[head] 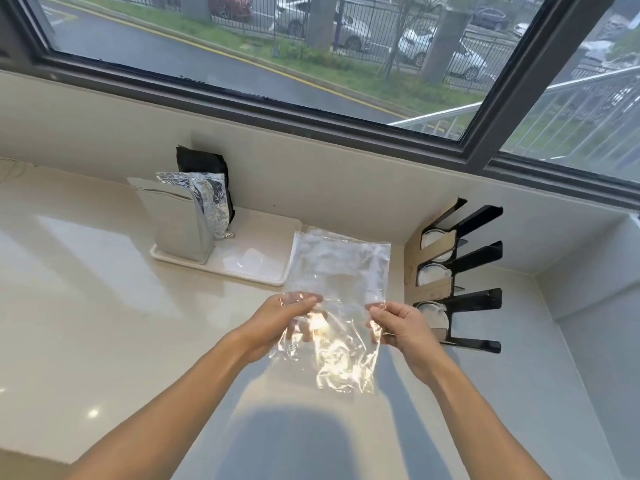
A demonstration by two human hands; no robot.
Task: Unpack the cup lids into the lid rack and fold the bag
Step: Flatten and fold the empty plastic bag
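Now at the folding step: the clear bag (332, 306) is held up above the table (86, 306), empty as far as can be seen, while white lids (431, 277) sit in the black lid rack (478, 258) at right. Left hand (280, 323) pinches the bag's left edge between thumb and fingers; right hand (398, 327) pinches the right edge. Judged best practice: keep both pinches level, pull the film taut to flatten creases, then bring edge to edge squarely.

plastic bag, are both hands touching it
Touching. The head view shows the left hand and right hand each pinching a side edge of the clear plastic bag.
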